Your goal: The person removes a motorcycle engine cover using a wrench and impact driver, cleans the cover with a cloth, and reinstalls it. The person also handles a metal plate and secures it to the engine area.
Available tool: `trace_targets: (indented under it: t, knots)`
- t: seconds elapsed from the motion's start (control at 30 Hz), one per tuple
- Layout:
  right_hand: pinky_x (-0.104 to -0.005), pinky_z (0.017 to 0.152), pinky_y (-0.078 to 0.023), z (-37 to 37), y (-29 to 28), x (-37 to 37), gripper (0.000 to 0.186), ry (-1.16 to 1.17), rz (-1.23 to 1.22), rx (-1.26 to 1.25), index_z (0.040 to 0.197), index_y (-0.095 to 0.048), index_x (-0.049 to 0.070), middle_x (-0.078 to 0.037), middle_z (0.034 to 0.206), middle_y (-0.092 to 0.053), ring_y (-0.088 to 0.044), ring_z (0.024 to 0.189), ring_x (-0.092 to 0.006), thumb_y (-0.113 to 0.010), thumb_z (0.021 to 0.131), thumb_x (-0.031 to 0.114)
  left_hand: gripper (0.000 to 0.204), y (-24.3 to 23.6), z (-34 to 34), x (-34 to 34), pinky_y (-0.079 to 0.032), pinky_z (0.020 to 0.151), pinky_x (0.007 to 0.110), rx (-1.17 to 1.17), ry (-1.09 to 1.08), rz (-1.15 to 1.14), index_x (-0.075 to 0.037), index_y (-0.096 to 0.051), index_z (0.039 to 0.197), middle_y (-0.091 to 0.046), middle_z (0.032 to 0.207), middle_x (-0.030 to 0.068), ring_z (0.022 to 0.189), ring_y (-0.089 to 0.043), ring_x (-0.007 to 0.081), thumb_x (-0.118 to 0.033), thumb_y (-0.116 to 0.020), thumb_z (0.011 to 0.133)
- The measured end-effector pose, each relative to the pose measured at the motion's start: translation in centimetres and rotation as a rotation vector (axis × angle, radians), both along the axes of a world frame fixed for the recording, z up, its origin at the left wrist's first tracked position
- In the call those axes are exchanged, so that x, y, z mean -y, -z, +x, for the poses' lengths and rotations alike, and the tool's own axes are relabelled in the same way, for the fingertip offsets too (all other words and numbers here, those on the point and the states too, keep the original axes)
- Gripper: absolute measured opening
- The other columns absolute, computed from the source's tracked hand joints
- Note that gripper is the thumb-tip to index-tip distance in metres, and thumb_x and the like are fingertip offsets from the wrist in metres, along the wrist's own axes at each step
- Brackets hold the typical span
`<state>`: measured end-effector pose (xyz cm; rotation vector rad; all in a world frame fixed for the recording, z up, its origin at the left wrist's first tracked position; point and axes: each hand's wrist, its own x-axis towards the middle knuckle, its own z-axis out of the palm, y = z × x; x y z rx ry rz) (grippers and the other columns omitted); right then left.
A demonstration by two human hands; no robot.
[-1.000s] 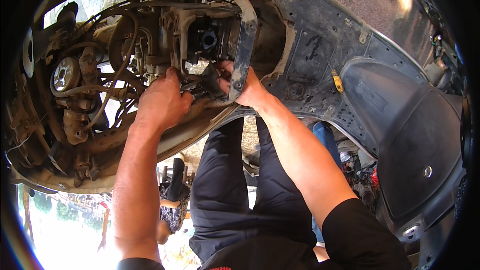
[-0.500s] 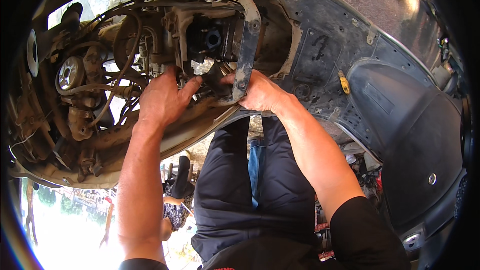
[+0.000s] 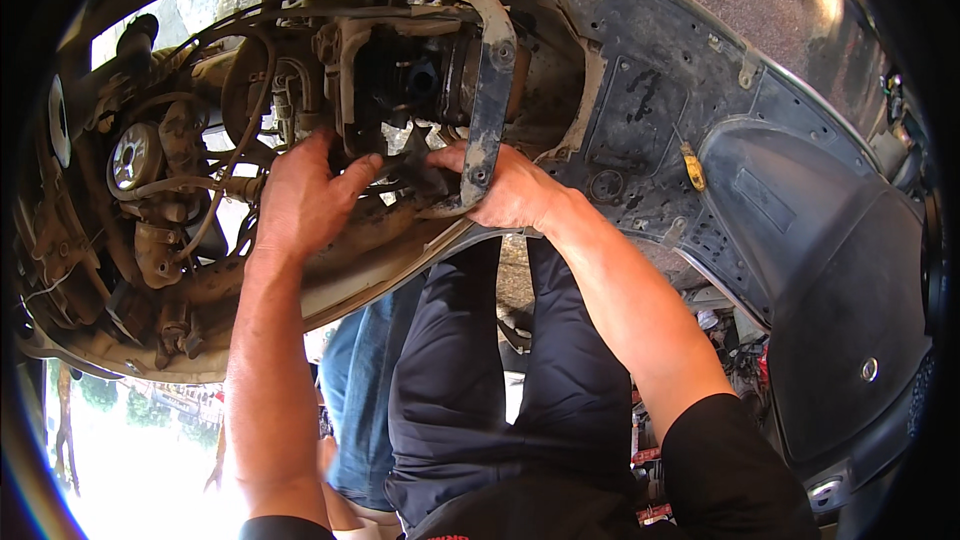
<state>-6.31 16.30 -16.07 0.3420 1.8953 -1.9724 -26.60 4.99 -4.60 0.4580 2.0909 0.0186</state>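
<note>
Both of my hands reach into the opened underside of a dusty vehicle body [image 3: 340, 295], among its engine parts. My left hand [image 3: 305, 198] lies over the lower frame, thumb stretched to the right and its fingers hidden down among the parts. Behind a bent metal strap [image 3: 490, 105], my right hand [image 3: 508, 188] is curled, one finger poking past the strap's left side. That fingertip meets a dark, crumpled, flexible-looking piece [image 3: 422, 165] lying between my hands. What the rest of the right fingers grip is hidden. Above them is a dark square cavity with a round port [image 3: 424, 78].
Hoses [image 3: 262, 105] and a round metal part [image 3: 135, 155] sit at the left. A screwdriver with a yellow handle [image 3: 693, 168] rests on the black plastic panel [image 3: 640, 120] at the right. Another person's blue-jeaned leg [image 3: 365, 390] stands close beside my left leg.
My left hand has shifted slightly left, away from the dark piece. My right hand has stayed nearly in place. The other person's jeaned leg has come into view beside my left leg.
</note>
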Motion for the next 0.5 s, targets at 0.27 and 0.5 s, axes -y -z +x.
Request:
trace_targets:
  t: [0.27, 0.5]
  knots:
    - [-0.0365, 0.091, -0.051, -0.3, 0.7, -0.1, 0.053, 0.045, 0.027, -0.063, 0.128, -0.062, 0.006, -0.017, 0.116, -0.067, -0.065, 0.105, -0.0319, -0.079, 0.080, 0.020, 0.048, -0.3, -0.5, -0.5, -0.052, 0.081, 0.043, 0.028, -0.076, 0.042, 0.005, -0.066, 0.107, -0.071, 0.092, 0.0244, 0.089, -0.068, 0.0391, -0.033, -0.071, 0.078]
    - [-0.0386, 0.096, -0.052, 0.1, 1.5, 0.9, 0.054, 0.125, 0.010, -0.154, 0.130, -0.061, 0.009, -0.018, 0.131, -0.059, -0.062, 0.115, -0.0356, -0.078, 0.079, 0.015, 0.050, -0.7, -1.0, -0.5, -0.053, 0.078, 0.039, 0.057, -0.147, -0.026, 0.005, -0.066, 0.109, -0.071, 0.089, 0.0220, 0.082, -0.068, 0.0319, -0.033, -0.071, 0.078]
